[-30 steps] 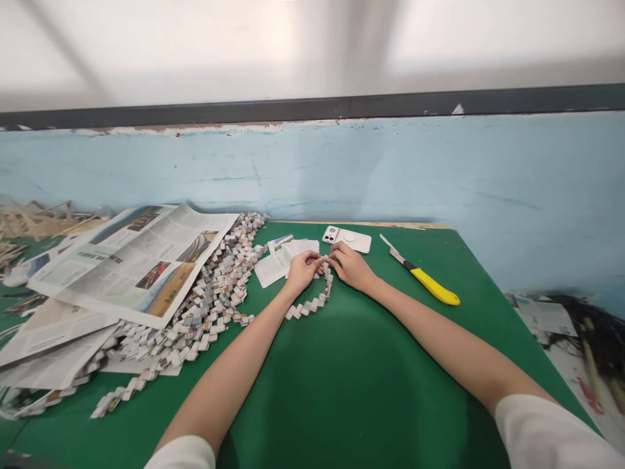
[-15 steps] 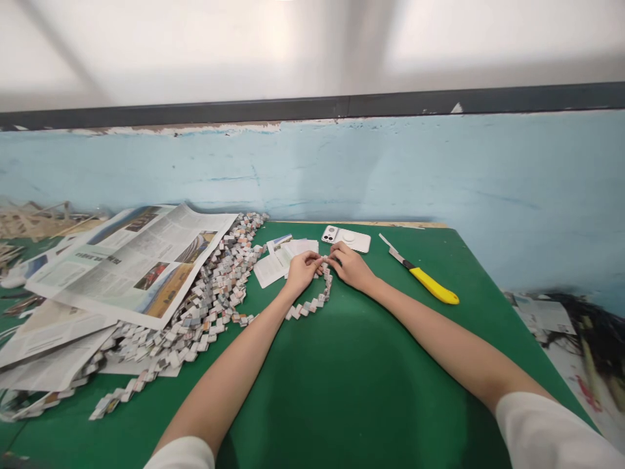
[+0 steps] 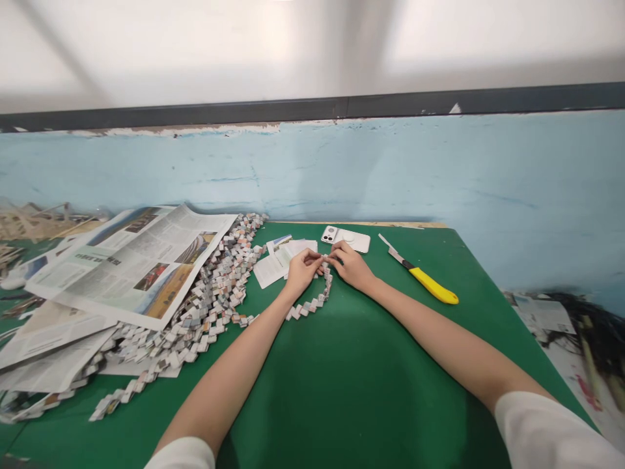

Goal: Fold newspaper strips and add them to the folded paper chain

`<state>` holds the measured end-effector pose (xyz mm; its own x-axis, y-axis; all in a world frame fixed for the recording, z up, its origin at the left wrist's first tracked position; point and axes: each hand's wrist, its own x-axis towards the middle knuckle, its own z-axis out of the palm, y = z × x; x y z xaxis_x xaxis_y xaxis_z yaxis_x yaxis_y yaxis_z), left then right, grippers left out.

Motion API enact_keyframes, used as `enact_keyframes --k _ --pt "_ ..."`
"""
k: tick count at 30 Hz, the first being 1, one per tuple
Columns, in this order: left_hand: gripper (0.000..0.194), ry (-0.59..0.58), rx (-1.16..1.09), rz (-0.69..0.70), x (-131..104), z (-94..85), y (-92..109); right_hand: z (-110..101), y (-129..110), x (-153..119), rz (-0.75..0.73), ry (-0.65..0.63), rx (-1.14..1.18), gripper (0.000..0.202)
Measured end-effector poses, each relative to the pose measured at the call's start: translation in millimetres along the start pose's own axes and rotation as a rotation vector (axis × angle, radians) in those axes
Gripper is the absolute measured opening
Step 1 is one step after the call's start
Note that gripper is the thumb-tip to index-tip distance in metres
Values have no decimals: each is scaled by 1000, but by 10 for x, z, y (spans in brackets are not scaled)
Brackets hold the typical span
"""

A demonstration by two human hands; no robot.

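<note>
A zigzag chain of folded paper (image 3: 312, 306) curves up from the green table to my fingertips. My left hand (image 3: 303, 268) pinches its end from the left, and my right hand (image 3: 348, 264) pinches the same end from the right. The fingertips almost meet, so the last link between them is mostly hidden. Just behind my left hand lie several cut paper pieces (image 3: 271, 268), partly covered by that hand. A white phone (image 3: 359, 242) lies face down behind my right hand. The rest of the chain passes behind my left forearm toward a large heap of folded-paper chain (image 3: 215, 293).
Newspaper sheets (image 3: 131, 267) cover part of the heap on the left. A knife with a yellow handle (image 3: 433, 285) lies to the right on the green table (image 3: 371, 378). A blue wall (image 3: 390, 169) stands behind. Dark clutter (image 3: 596, 332) sits beyond the right edge.
Almost nothing differs. Both hands keep their pinch on the chain's end, with only a very slight shift of the fingers.
</note>
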<state>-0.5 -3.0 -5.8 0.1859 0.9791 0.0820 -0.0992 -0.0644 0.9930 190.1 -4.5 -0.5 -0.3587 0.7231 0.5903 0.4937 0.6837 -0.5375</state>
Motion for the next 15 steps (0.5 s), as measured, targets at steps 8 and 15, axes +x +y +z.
enact_keyframes --k 8,15 --pt "48 63 -67 3 22 5 -1 -32 -87 32 115 -15 -2 18" --pt "44 51 -26 3 26 -6 17 -62 -95 42 214 -84 23 20"
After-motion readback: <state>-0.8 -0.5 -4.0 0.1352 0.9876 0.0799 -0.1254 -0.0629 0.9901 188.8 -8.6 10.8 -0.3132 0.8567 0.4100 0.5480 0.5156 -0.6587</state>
